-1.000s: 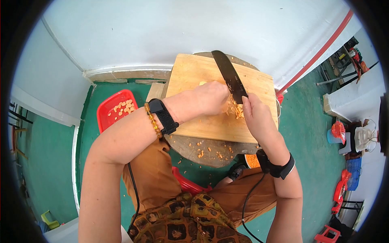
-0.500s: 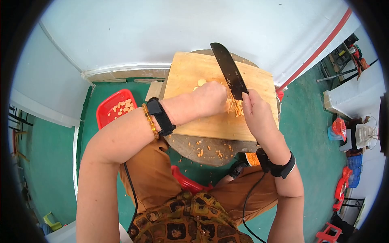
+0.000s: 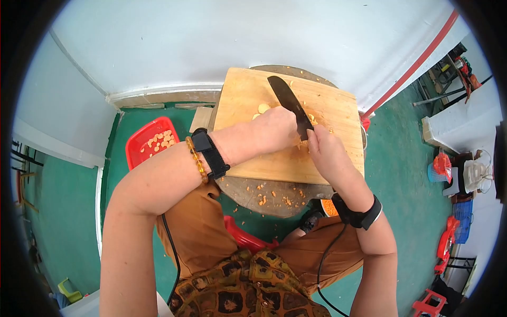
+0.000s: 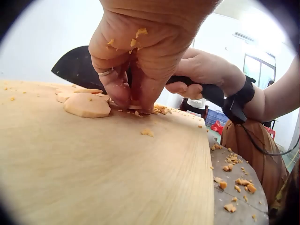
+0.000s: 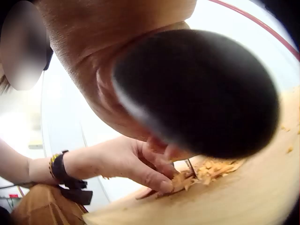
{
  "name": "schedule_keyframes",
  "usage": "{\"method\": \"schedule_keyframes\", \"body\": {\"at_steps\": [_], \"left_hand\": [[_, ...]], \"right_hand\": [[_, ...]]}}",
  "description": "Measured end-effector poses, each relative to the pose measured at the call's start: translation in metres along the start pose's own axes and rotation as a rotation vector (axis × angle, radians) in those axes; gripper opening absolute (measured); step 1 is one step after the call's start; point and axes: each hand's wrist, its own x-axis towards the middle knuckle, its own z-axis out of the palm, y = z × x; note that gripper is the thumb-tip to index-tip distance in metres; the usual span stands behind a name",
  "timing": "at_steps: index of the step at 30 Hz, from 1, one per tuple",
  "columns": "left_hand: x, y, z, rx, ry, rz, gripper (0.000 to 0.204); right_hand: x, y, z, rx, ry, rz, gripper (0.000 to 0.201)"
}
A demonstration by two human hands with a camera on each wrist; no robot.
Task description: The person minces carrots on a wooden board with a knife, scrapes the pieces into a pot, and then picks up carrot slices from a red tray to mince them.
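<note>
My left hand (image 3: 272,129) presses down on the wooden cutting board (image 3: 296,168), its fingers and thumb pinching pale-orange root vegetable slices. In the left wrist view, bits of orange stick to that hand, and loose round slices (image 4: 87,105) lie beside its fingertips. My right hand (image 3: 330,150) grips the handle of a black kitchen knife (image 3: 288,99). The blade slants away to the far left, close against the left hand's fingers and partly hidden by them. Thin orange shreds (image 5: 215,169) are heaped by the blade in the right wrist view.
Under the board is a round wooden block (image 3: 253,198) with scattered orange crumbs. A red plastic basket (image 3: 136,140) with round slices stands on the floor at left. A container of orange shreds (image 3: 329,207) sits below the block near my right knee. A wall rises behind the board.
The knife rose slightly at first, then came down with its tip nearer and moved left, close to the left hand. The right hand shifted left with it; the left hand has barely moved.
</note>
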Motion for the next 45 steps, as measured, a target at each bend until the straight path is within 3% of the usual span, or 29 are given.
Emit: {"method": "schedule_keyframes", "body": {"at_steps": [10,16,19,23,29,35,38,45], "left_hand": [[-0.001,0.003,-0.004,-0.008,0.008,0.053,0.013],[0.000,0.001,0.002,0.015,-0.021,-0.058,0.014],[0.001,-0.001,0.001,0.017,-0.028,0.006,0.013],[0.001,-0.002,0.005,0.012,-0.010,-0.025,0.012],[0.001,0.004,-0.002,-0.018,0.005,0.004,0.013],[-0.001,0.002,0.000,0.006,-0.025,-0.065,0.014],[0.001,0.004,-0.003,-0.002,-0.040,-0.052,0.014],[0.000,-0.001,0.005,-0.005,-0.018,-0.101,0.015]], "right_hand": [[-0.001,-0.005,-0.003,0.038,0.012,-0.015,0.022],[-0.003,-0.015,-0.012,0.060,0.121,-0.029,0.023],[-0.002,-0.004,0.001,0.007,-0.041,0.028,0.023],[-0.001,-0.011,-0.015,0.073,0.041,0.022,0.024],[-0.004,-0.008,-0.002,0.019,-0.037,0.048,0.025],[-0.002,-0.023,-0.028,0.079,0.051,0.047,0.025],[-0.004,-0.006,0.002,-0.028,-0.048,0.042,0.025],[-0.001,-0.005,-0.011,0.048,0.003,0.054,0.025]]}}
